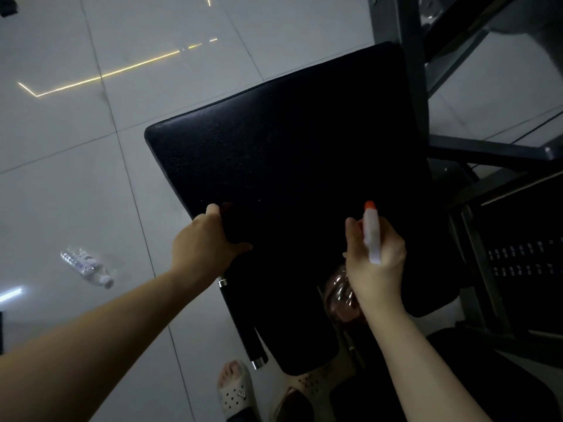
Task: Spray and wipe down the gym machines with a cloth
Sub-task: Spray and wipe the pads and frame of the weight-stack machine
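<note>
A black padded seat [289,141] of the gym machine fills the middle of the view. My left hand [202,242] lies on the pad's near left edge with the thumb spread out. The spot under its fingers is too dark to tell whether a cloth is there. My right hand [376,263] grips a spray bottle [372,229] over the pad's near right part. The bottle's white head with an orange nozzle points away from me, and its clear pinkish body hangs below my wrist.
The grey machine frame [411,71] rises at the right, with a weight stack [524,257] beside it. A black handle bar with chrome ends [242,324] hangs below the pad. A plastic water bottle [86,266] lies on the white tile floor at left. My sandalled foot [234,388] stands beneath.
</note>
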`<state>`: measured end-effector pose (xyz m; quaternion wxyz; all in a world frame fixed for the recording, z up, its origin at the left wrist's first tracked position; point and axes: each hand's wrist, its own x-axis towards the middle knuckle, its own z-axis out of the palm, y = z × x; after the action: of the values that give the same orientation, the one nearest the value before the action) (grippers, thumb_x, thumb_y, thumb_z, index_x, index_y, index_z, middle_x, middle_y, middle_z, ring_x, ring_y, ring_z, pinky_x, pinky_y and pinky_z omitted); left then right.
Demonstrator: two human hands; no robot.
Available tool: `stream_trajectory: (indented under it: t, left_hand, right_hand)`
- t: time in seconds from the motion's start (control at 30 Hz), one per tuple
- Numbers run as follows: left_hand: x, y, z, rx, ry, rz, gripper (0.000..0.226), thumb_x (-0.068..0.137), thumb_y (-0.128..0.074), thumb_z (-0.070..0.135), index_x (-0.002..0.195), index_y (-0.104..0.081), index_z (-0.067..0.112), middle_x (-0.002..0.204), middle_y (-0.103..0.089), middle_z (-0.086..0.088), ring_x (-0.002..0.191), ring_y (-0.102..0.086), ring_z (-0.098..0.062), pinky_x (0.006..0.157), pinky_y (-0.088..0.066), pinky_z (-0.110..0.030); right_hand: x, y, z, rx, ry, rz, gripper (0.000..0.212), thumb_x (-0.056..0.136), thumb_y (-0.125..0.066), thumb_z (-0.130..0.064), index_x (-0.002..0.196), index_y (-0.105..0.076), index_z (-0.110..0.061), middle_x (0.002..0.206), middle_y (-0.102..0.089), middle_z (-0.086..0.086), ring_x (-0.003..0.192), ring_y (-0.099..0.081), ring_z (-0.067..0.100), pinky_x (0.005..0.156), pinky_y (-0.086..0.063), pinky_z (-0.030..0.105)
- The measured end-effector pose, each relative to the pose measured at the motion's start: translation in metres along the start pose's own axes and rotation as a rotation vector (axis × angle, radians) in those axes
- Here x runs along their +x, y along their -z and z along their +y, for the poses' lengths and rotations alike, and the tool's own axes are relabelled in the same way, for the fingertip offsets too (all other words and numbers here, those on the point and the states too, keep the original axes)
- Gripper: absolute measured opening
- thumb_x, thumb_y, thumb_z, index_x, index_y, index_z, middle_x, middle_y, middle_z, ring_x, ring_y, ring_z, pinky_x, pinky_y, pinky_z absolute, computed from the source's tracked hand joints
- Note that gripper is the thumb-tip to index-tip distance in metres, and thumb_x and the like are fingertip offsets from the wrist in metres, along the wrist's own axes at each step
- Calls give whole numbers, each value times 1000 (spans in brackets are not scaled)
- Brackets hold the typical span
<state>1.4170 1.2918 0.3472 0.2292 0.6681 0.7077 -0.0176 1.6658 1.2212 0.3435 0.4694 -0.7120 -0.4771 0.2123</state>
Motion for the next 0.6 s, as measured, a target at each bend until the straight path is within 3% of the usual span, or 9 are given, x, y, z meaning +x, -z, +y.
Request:
stream_trajectory:
  t: [0.1,0.17,0.23,0.3,0.4,0.53,0.6]
  left_hand:
    - [9,7,11,156,36,-83,73,74,-83,57,121,-46,15,85,-59,2,77,-63,-22,62,-52,-36]
    - [15,11,18,225,66,-140,73,73,-83,60,116,-46,13,84,-60,1,79,-65,-24,68,-56,-38]
    - [20,14,23,276,92,-186,74,73,-82,61,114,-47,11,84,-60,-1,80,-65,-24,72,-57,-38]
    - [22,15,27,302,110,-219,75,74,-82,61,114,-46,9,81,-56,0,80,-62,-23,70,-54,-36]
    - [24,13,31,317,127,-244,76,75,-81,60,117,-46,7,82,-55,-1,86,-66,-25,72,-56,-37]
    - [25,12,35,336,156,-266,75,77,-80,60,116,-45,6,86,-56,-3,87,-67,-24,73,-56,-36]
    - [26,12,34,333,152,-266,73,77,-79,60,114,-45,6,84,-55,-3,86,-66,-24,73,-56,-36]
  right_hand:
    - [6,6,6,99,-30,-129,31,97,-54,-38,99,-63,-8,85,-66,5,79,-69,21,72,-59,45]
    - [13,11,9,102,-118,-234,25,95,-55,-41,101,-61,-17,90,-67,6,84,-70,22,77,-59,48]
    - [21,17,10,137,-240,-259,17,98,-60,-31,103,-61,-15,90,-67,7,85,-71,23,79,-59,49]
    - [28,24,14,140,-276,-197,11,99,-60,-22,98,-60,-11,80,-64,5,74,-69,22,73,-59,46]
    - [35,30,13,96,-299,-68,13,99,-60,-25,94,-59,-14,74,-61,1,67,-66,16,67,-58,38]
    - [34,33,20,7,-445,58,32,101,-54,-35,119,-57,-9,95,-64,12,85,-69,25,79,-60,47]
    - [27,32,19,147,-571,123,29,100,-57,-36,114,-60,-11,96,-65,9,93,-69,25,88,-58,50]
